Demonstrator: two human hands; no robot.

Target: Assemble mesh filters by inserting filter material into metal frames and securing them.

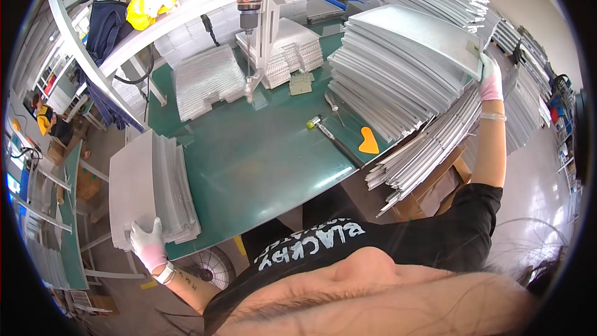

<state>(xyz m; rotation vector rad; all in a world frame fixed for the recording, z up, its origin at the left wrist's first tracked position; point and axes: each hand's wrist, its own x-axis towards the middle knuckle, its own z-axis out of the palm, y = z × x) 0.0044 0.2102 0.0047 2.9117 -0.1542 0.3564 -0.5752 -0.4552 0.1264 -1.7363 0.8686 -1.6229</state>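
My left hand point(148, 244), in a white and pink glove, lies with fingers apart on the near edge of a stack of pale flat panels point(134, 177) at the table's left end. Far to the right, my gloved right hand point(490, 78) grips the outer corner of a translucent ribbed panel point(416, 34). This panel tops a tall stack of similar panels point(373, 84) and bows slightly; a small label is near the gripped corner. The undersides of my right fingers are hidden.
On the green table point(255, 155) lie a hammer point(336, 140), a screwdriver point(334, 104) and a yellow scraper point(369, 141). A power screwdriver point(249, 0) hangs over the far side, near two silvery stacks point(208, 84). More panels and a cardboard box point(444, 190) stand right.
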